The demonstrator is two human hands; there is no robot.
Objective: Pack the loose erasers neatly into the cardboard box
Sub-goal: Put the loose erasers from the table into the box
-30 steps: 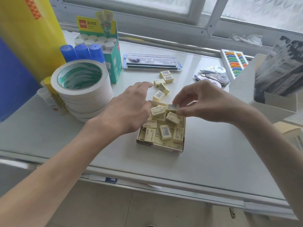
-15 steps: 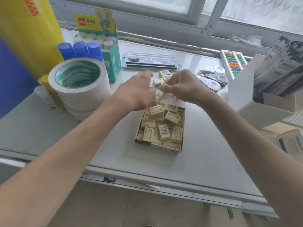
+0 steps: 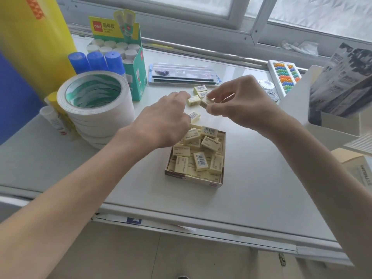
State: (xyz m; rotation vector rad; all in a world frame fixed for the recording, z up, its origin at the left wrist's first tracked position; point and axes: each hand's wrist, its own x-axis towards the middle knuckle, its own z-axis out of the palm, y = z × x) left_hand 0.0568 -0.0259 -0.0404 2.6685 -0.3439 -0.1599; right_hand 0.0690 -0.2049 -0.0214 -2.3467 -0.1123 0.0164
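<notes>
The shallow cardboard box point(image 3: 194, 178) sits mid-table with several pale yellow erasers point(image 3: 200, 161) lying loosely at mixed angles inside. Just beyond it, several loose erasers rest on the table: one by the box's far edge point(image 3: 194, 116), one under my left fingertips point(image 3: 194, 101), and two farther back point(image 3: 200, 89). My right hand point(image 3: 241, 103) pinches one eraser point(image 3: 205, 102) between thumb and fingers, above the table. My left hand point(image 3: 165, 121) hovers over the box's far left corner with fingers bent, its index tip touching a loose eraser. Its palm side is hidden.
A tall stack of tape rolls point(image 3: 94, 105) stands at left, with blue-capped glue sticks point(image 3: 96, 61) and a green glue-stick box point(image 3: 134, 77) behind it. A clear ruler pack point(image 3: 183, 74) lies at the back. A white bin point(image 3: 330, 125) and an abacus toy point(image 3: 284, 76) sit at right.
Both hands moved from over the box out to the loose erasers behind it. My right hand has lifted one eraser off the table. My left fingers have reached a neighbouring eraser.
</notes>
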